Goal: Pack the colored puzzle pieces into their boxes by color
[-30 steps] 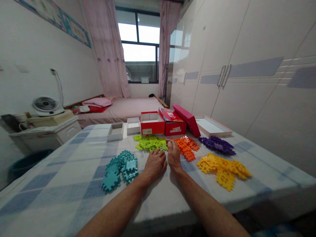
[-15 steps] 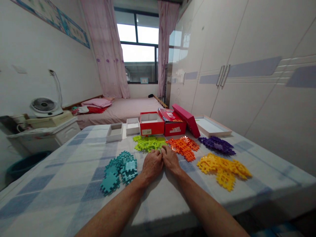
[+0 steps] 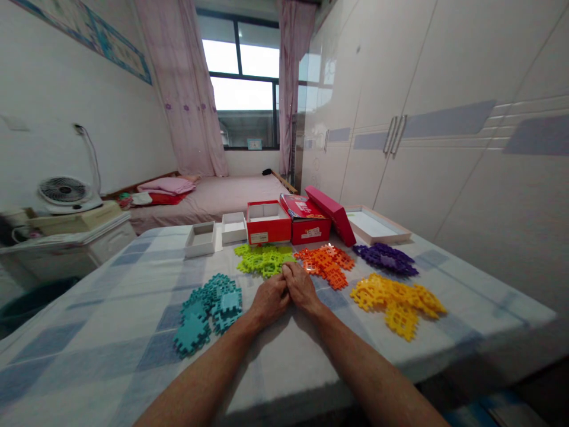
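My left hand (image 3: pixel 269 301) rests on the tablecloth with its fingers curled in. Against it lies my right hand (image 3: pixel 301 289), also closed, its fingers overlapping those of the left. No piece shows in either hand, though the palms are hidden. Just beyond the fingertips is a pile of lime-green interlocking plastic puzzle pieces (image 3: pixel 262 259). Orange pieces (image 3: pixel 326 264) lie to the right of it. Teal pieces (image 3: pixel 208 311) are left of my left hand. Yellow pieces (image 3: pixel 398 299) and purple pieces (image 3: pixel 386 259) lie farther right.
Along the table's far side stand two small white boxes (image 3: pixel 201 240), an open red box (image 3: pixel 269 228), and a red box (image 3: pixel 311 231) with a pink-red lid (image 3: pixel 331 214) leaning on it. A shallow white tray (image 3: pixel 377 228) sits behind the purple pieces. A bed (image 3: pixel 235 193) lies beyond.
The view has shifted slightly, so everything sits a little more to the left. My right hand's fingers now lap farther over my left hand. The piles have not moved.
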`<state>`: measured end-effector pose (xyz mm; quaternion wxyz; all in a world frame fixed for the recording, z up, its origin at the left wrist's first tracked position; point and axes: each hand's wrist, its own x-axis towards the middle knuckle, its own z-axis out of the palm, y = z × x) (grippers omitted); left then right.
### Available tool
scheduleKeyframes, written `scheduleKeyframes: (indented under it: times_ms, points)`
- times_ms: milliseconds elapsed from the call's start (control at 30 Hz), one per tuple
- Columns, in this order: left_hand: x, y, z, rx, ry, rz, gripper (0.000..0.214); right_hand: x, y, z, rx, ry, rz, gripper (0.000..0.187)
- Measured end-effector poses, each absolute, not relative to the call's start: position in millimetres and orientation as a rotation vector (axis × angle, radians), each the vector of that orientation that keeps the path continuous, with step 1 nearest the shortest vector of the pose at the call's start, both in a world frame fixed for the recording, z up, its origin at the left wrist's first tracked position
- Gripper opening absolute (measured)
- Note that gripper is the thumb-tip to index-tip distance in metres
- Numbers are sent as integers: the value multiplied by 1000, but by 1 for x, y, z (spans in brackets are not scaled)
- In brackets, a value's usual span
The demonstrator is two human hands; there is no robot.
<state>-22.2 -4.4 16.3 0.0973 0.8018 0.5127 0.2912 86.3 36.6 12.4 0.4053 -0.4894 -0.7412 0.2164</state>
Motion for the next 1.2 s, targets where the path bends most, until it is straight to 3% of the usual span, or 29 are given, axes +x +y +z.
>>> scheduleKeyframes:
  times_ms: [300, 467, 833, 1200]
  points:
    - [-23, -9, 21, 2398, 1514, 849, 24, 110, 24, 39, -1440, -1646, 203, 35]
    - [-23, -8, 19, 2397, 1486, 881, 25, 148, -4, 41, -1600, -1937, 16, 36]
    - [-22, -9, 22, 2384, 1503, 855, 25, 159, 20, 18, -1725, -2137, -23, 45]
    - [-22, -9, 22, 2387, 1522, 826, 25, 148, 42, 41, -1772, -2160, -152, 40]
